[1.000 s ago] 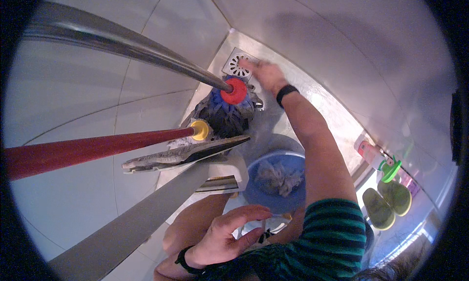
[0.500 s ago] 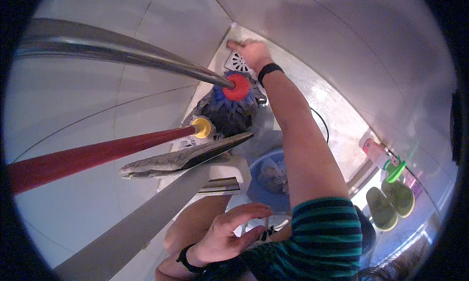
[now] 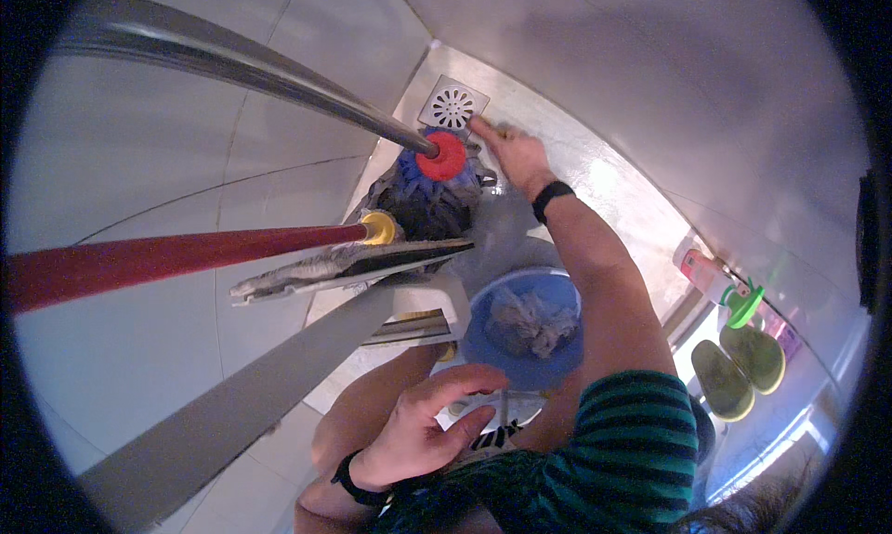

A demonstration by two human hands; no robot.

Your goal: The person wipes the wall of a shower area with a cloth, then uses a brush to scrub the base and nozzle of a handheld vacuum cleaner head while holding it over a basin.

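My right hand (image 3: pixel 518 155) reaches down to the wet floor just right of a square metal floor drain (image 3: pixel 453 104). Its fingers are curled together, with one digit stretched toward the drain's corner; whatever they may hold is hidden. Close by, the grey and blue strips of a mop head (image 3: pixel 423 204) lie under a red disc (image 3: pixel 440 156) on a metal pole. My left hand (image 3: pixel 423 432) hovers near my knee, fingers curved and apart, holding nothing. Between my legs sits a blue basin (image 3: pixel 520 374) containing a crumpled greyish cloth (image 3: pixel 531 322).
On the left, a red pole (image 3: pixel 186 255) with a yellow collar, a flat mop head (image 3: pixel 353 267) and a wide grey handle (image 3: pixel 232 395) lean across. Green slippers (image 3: pixel 723 379) and a pink-and-white bottle (image 3: pixel 699 267) are at right. Tiled walls meet beyond the drain.
My right hand has moved back and rightward, off the drain, which now shows whole. More of the basin and its cloth is visible. My left hand has barely moved.
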